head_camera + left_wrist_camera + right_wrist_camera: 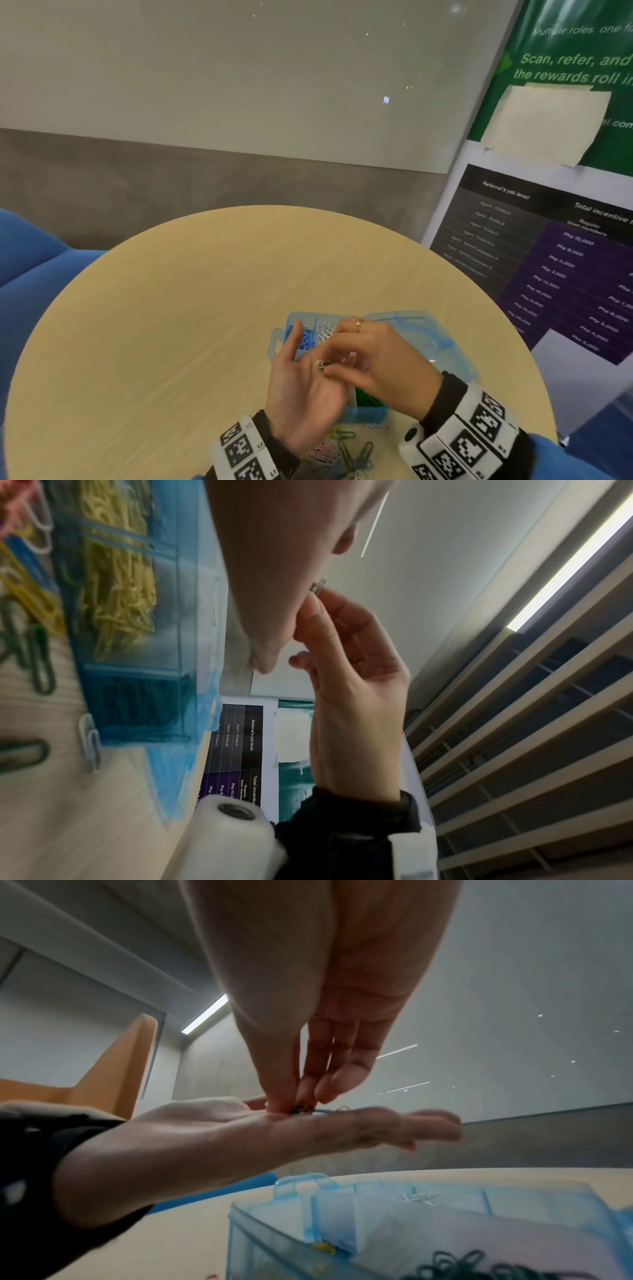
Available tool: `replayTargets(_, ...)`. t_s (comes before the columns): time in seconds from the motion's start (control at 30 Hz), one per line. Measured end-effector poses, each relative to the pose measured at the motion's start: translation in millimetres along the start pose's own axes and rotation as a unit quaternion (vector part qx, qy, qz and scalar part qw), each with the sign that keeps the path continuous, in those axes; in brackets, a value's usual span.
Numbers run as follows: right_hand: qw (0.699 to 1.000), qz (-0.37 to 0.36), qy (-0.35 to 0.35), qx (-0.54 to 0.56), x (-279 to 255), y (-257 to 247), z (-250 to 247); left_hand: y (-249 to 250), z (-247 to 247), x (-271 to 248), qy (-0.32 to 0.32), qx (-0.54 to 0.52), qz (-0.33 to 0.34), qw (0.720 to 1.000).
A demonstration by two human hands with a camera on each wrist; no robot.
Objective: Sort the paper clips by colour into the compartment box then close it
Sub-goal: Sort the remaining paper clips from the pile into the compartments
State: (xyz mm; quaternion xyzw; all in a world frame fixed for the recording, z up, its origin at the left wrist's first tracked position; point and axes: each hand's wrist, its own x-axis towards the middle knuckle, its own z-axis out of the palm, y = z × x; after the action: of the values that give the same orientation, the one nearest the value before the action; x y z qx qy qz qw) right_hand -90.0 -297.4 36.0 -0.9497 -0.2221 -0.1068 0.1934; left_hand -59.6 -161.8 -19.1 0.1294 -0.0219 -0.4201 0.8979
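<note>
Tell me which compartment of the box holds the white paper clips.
The far compartment just right of the one filled with blue clips, beside the right hand's ringed finger; the green clips sit in a near compartment.

The left hand [274,547] lies flat while the right hand [352,674] pinches a dark clip [317,585] against it, beside the blue box [192,615] holding yellow clips [116,588] and dark clips [143,704].

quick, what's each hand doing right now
Left hand: open, palm up, paper clips lying on it.
Right hand: fingertips pinching a clip off that palm.
</note>
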Motion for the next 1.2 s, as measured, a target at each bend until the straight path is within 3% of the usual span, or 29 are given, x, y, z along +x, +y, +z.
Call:
replayTargets(0.17, 1.0, 0.016, -0.016, 0.002, -2.5, 3.5, -0.3, 1.1, -1.5, 4.4, 0.015, -0.025, -0.001, 1.0)
replayTargets(0.27, 0.996, 0.077, 0.001, 0.048, -12.4, 9.6, -11.6, 3.1, -5.6, 8.8, 0.032, -0.045, 0.014, 0.998)
replayTargets(0.43, 0.984, 0.171, -0.025, 0.035, -33.0, 25.2, -19.2, 8.2, -2.2, 8.7, 0.05, -0.024, 0.04, 0.998)
replayTargets(0.67, 0.967, 0.243, -0.033, 0.074, -38.4, 31.9, -18.8, 9.1, -1.3, 7.2, 0.043, -0.023, 0.049, 0.998)
replayTargets(0.93, 0.968, 0.241, 0.025, 0.068, -1.3, 34.1, -21.3, 29.7, -0.1, 2.5, 0.064, -0.031, 0.172, 0.983)
replayTargets(1.1, 0.975, 0.216, 0.049, 0.008, 29.9, 35.6, -14.2, 31.2, -2.7, 3.7, 0.089, -0.025, 0.152, 0.984)
replayTargets(1.2, 0.99, 0.12, 0.067, 0.017, 38.8, 24.6, -8.5, 30.5, -4.7, 5.5, 0.093, -0.013, 0.133, 0.987)
